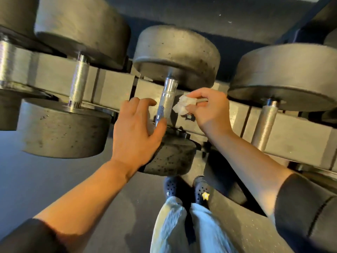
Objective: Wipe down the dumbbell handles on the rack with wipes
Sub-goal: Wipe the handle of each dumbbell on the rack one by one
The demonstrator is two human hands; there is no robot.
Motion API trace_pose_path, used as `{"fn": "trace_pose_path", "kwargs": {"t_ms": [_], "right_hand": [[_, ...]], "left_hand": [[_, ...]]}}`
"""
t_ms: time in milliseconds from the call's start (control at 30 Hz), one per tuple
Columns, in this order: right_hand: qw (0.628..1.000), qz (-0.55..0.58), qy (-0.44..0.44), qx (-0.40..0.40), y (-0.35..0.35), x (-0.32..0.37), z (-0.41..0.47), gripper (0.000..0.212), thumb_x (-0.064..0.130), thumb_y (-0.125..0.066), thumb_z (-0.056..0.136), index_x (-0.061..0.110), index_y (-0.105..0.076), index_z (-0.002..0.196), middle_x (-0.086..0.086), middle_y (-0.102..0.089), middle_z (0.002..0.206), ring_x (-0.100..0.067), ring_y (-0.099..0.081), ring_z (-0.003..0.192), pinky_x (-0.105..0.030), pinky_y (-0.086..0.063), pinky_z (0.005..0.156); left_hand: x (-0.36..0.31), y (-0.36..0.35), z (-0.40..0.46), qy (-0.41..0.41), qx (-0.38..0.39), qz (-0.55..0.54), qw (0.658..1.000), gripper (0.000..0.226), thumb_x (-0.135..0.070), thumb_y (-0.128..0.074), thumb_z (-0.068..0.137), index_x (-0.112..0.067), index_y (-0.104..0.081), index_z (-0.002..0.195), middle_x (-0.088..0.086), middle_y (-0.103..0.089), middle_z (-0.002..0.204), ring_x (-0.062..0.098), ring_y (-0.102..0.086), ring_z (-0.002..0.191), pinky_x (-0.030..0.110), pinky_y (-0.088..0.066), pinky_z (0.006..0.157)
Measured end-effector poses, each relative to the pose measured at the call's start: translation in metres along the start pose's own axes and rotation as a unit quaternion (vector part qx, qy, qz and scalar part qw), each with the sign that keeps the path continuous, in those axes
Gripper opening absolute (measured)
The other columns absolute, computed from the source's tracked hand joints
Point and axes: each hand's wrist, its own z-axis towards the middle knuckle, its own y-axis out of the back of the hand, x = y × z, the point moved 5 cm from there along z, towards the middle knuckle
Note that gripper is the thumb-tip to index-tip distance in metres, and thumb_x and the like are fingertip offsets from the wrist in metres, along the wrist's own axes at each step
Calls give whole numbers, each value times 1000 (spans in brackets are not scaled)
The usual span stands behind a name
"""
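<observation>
Dark sleeves (308,212), pushed up the forearms, frame the bottom corners; between them, pale ribbed trousers (175,225) and dark perforated clogs (200,191), one bearing a small yellow star.

Left hand (135,128): fingers spread and loosely curved, reaching at the middle dumbbell handle (166,99) from its left side, thumb lying against the handle's lower end; nothing pinched.

Right hand (209,108): fingertips pinching a crumpled white wipe (182,105), soft and wadded, held just beside the right side of that same handle; whether wipe and metal touch cannot be told.

Handle: bright steel bar, smooth and polished at its upper end, knurled through the middle.

Middle dumbbell: round, flat-faced heads of dull grey, pitted and speckled; far head (176,55) broad, near head (171,157) partly behind the left wrist. Lies across the rack (113,86), a grey, boxy metal rail with blocky saddles.

Left neighbour dumbbell (78,81): knurled steel handle, larger grey cylindrical heads.

Right neighbour dumbbell (266,121): matte knurled handle, wide grey head.

Floor (36,170): dark, smooth, faintly speckled.
</observation>
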Motion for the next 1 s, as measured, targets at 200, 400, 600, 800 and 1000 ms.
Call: {"fn": "trace_pose_path", "kwargs": {"t_ms": [200, 400, 600, 800, 1000], "right_hand": [[994, 26, 33, -96, -27, 2, 12, 17, -1, -63, 80, 7, -72, 91, 2, -67, 79, -5, -62, 73, -10, -47, 67], [997, 36, 42, -50, -35, 2, 5, 16, -3, -64, 77, 11, -66, 82, 8, -61, 75, -3, -58, 70, -15, -47, 64], [984, -6, 14, 176, -47, -2, -28, 22, -8, -71, 69, 7, -73, 83, -2, -66, 86, -15, -62, 78, -20, -49, 72], [996, -13, 73, -56, -24, 15, -5, 19, 6, -66, 82, 14, -64, 99, 4, -63, 92, -5, -59, 81, -23, -52, 71], [984, -67, 142, -81, -36, 16, 3, 20, -3, -61, 81, 4, -70, 98, -7, -64, 97, -10, -58, 86, -6, -42, 77]], "left_hand": [[6, -2, -2, 4, 10, 9, 1000, 39, -39, -51, 80, -11, -57, 108, 3, -54, 93, 15, -44, 89, 22, -29, 68], [6, -2, -1, 4, 11, 9, 1000, 34, -33, -58, 80, -10, -58, 106, 3, -54, 91, 16, -46, 85, 24, -33, 60], [7, -1, -1, 4, 8, 5, 1000, 40, -41, -50, 80, -10, -58, 105, 2, -52, 89, 15, -45, 83, 24, -32, 60], [7, -1, -1, 9, 11, 10, 1000, 39, -38, -51, 80, -11, -58, 106, 2, -53, 90, 15, -45, 85, 25, -32, 63], [7, -1, -2, 17, 10, 12, 1000, 40, -39, -49, 80, -12, -57, 107, 1, -54, 93, 14, -45, 88, 24, -32, 66]]}}
